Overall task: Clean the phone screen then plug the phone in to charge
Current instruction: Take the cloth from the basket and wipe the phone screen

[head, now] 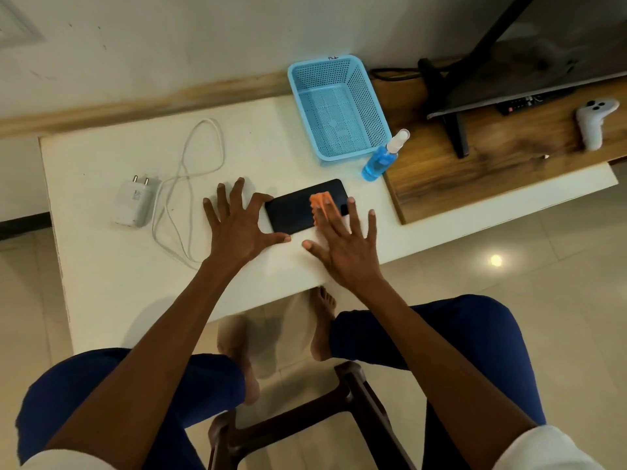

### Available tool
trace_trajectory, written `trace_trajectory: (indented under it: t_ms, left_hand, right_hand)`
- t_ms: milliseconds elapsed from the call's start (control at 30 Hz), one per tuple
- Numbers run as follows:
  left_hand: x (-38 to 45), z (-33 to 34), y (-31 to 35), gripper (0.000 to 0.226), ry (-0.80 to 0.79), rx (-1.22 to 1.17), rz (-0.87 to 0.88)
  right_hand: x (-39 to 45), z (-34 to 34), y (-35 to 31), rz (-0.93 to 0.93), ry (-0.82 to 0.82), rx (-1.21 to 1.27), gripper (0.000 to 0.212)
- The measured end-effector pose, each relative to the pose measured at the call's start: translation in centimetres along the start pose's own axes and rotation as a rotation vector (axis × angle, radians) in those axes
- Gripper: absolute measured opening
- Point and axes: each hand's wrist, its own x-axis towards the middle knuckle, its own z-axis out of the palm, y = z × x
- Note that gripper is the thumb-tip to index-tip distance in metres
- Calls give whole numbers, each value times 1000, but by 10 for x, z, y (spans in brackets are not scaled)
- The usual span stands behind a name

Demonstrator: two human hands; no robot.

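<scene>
Your left hand (239, 228) is spread flat on the white table (101, 266), index and thumb bracing the phone's left end. Your right hand (342, 245), fingers straight, presses an orange cloth (320, 201) onto the phone (295, 212): black, screen dark, lying flat. Further left: white charger (133, 203), looped cable (190, 171). Behind: blue spray bottle (381, 161), blue basket (337, 110).

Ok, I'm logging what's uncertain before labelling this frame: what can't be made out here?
- Phone screen's cleanliness: dark, partly under orange cloth and right hand.
- Cable end near left hand: hidden by the arm.
- Charger label: too small.
</scene>
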Motion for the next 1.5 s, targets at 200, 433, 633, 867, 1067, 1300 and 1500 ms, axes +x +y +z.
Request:
trace_trajectory:
  t_ms: [200, 433, 633, 867, 1067, 1300, 1500]
  left_hand:
    - [0, -2, 2, 92, -7, -10, 4]
    - [-1, -1, 1, 87, 5, -31, 7]
    - [2, 0, 1, 92, -12, 2, -6]
    - [3, -1, 4, 92, -34, 7, -22]
    - [1, -1, 3, 81, -34, 13, -19]
    - [1, -1, 3, 93, -25, -23, -30]
    - [2, 1, 4, 93, -25, 13, -38]
  right_hand:
    - [17, -7, 0, 129, -16, 78, 86]
    - [13, -3, -42, -206, -20, 74, 81]
    - [24, -10, -2, 30, -29, 54, 82]
    - [41, -19, 0, 166, -25, 195, 82]
    - [35, -12, -38, -147, -16, 142, 80]
    - [44, -13, -4, 5, 26, 52, 80]
    - [41, -12, 4, 140, 24, 100, 84]
